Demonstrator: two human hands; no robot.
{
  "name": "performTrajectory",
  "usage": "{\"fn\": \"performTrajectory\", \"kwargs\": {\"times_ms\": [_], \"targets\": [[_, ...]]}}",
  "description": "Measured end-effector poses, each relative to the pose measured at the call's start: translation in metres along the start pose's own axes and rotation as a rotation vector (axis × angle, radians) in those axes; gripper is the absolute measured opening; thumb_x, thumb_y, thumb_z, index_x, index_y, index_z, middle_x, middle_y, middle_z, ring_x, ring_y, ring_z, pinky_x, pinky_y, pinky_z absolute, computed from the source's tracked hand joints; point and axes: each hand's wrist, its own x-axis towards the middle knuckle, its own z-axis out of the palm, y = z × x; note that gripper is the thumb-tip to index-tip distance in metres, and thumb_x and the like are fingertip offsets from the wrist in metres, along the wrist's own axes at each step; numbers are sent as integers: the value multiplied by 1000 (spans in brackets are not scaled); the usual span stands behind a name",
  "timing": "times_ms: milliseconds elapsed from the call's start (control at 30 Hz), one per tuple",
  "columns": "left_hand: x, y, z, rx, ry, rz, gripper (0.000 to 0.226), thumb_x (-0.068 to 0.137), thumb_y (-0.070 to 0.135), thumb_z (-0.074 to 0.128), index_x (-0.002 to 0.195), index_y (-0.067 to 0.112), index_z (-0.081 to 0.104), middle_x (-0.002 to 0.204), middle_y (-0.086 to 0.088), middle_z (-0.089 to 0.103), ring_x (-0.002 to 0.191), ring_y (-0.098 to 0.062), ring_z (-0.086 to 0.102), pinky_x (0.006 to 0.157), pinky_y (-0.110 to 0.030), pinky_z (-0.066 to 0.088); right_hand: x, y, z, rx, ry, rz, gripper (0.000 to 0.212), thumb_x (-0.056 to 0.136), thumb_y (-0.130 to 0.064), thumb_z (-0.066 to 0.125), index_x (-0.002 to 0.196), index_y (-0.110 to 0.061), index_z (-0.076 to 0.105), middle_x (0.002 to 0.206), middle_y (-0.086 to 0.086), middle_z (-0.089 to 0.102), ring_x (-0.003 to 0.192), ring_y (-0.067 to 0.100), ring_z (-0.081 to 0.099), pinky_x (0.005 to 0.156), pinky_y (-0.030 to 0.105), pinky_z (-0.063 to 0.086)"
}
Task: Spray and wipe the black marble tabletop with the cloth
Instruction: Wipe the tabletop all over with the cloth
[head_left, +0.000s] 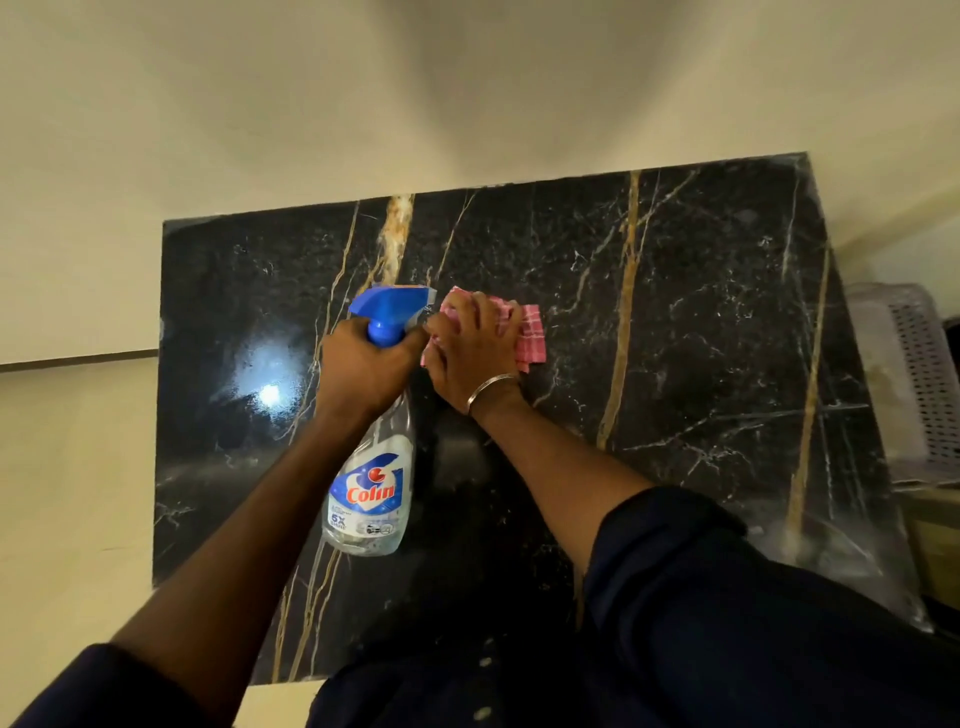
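The black marble tabletop (675, 322) with gold and white veins fills the middle of the view. My left hand (363, 364) grips the neck of a clear spray bottle (371, 488) with a blue trigger head, held above the tabletop with its nozzle pointing away from me. Right beside it, my right hand (470, 348) presses a pink checked cloth (530, 338) down on the marble, fingers curled over its folded top. A metal bangle circles that wrist.
A cream wall (467, 93) rises directly behind the tabletop's far edge. A white perforated plastic basket (914, 374) stands off the right edge. A lamp's glare (270, 392) shines on the left part of the marble.
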Motion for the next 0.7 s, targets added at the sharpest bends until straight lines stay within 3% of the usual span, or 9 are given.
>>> {"fn": "performTrajectory", "kwargs": {"times_ms": [133,267,400,533,633,700], "targets": [[9,-1,-3,-8,3,-25,18,84,28,70,84,12,61,68,0,60,56,-7,55,53,-16,41,3,52,-2,-61,10,-84,58,88,-50,39,140,-25,41,149,5,36,137,30,33,109,66,19],[19,-1,-4,-44,-16,-32,17,85,29,70,78,24,55,69,3,59,57,-4,55,53,-13,41,16,137,-17,-60,104,154,64,86,-47,38,143,-19,36,150,5,34,142,30,28,112,68,15],[27,-4,-1,-52,-7,-24,18,84,30,70,76,22,56,68,1,61,57,-7,56,55,-18,46,24,189,-26,-92,122,337,73,89,-45,33,153,-12,22,161,14,18,149,32,15,117,64,8],[34,-10,2,-50,16,-22,22,82,31,71,78,12,61,72,-11,66,60,-16,59,61,-30,52,40,151,-19,-77,141,511,77,92,-49,24,155,-7,13,163,15,13,151,32,8,116,63,8],[37,-10,3,-62,20,-40,22,82,30,71,71,19,57,68,-8,64,56,-13,56,58,-26,50,56,99,-16,-72,99,358,88,92,-67,12,156,-6,8,163,15,7,151,33,4,117,63,3],[38,-8,2,-65,23,-49,22,82,29,72,70,21,55,64,0,60,50,-2,52,51,-14,45,65,56,-10,-98,23,181,103,84,-80,8,156,-7,4,164,15,1,151,32,0,117,62,-2]]}}
